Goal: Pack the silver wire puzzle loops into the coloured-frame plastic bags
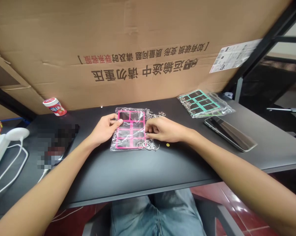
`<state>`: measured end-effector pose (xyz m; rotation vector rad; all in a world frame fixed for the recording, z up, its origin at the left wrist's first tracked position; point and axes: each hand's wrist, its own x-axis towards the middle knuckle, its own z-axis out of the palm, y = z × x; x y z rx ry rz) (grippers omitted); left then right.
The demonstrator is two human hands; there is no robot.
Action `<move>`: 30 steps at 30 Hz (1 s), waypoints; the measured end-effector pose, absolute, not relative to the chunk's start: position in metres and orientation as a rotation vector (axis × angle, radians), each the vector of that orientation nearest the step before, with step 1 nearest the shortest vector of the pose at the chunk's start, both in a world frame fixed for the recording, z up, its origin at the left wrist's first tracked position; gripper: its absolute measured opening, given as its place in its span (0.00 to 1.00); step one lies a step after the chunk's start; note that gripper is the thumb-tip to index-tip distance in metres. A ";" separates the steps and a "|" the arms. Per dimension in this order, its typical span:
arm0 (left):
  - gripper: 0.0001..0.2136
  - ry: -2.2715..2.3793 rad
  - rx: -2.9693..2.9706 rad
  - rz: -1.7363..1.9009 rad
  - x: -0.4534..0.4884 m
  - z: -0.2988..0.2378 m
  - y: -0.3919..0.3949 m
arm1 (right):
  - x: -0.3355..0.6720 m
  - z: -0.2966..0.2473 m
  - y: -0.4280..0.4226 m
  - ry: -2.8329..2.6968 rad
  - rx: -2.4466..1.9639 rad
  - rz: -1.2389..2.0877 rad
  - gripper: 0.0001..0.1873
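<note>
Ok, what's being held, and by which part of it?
The left hand holds the flat pink-gridded sheet in clear plastic by its upper left edge, thumb on top. Whether the right hand grips its right edge cannot be told.

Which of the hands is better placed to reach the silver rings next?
Probably the right hand: its fingers are at the right edge of the pink grid, close to the silver rings. The left hand is at the opposite edge, its thumb over it.

Cardboard point(130, 36), upside-down Chinese print point(138, 70), “运输途中 请勿重压”, red “联系客服”
</note>
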<state>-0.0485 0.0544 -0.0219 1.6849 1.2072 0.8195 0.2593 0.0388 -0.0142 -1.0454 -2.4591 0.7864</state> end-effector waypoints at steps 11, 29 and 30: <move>0.24 1.208 1.688 0.834 -0.049 -0.023 0.054 | 0.265 -0.012 0.041 -2.387 -1.018 0.851 0.08; 0.23 1.186 1.684 0.829 -0.047 -0.022 0.053 | 0.277 -0.004 0.042 -2.637 -0.836 0.866 0.05; 0.23 1.185 1.683 0.825 -0.047 -0.022 0.053 | 0.278 -0.005 0.042 -2.637 -0.839 0.856 0.04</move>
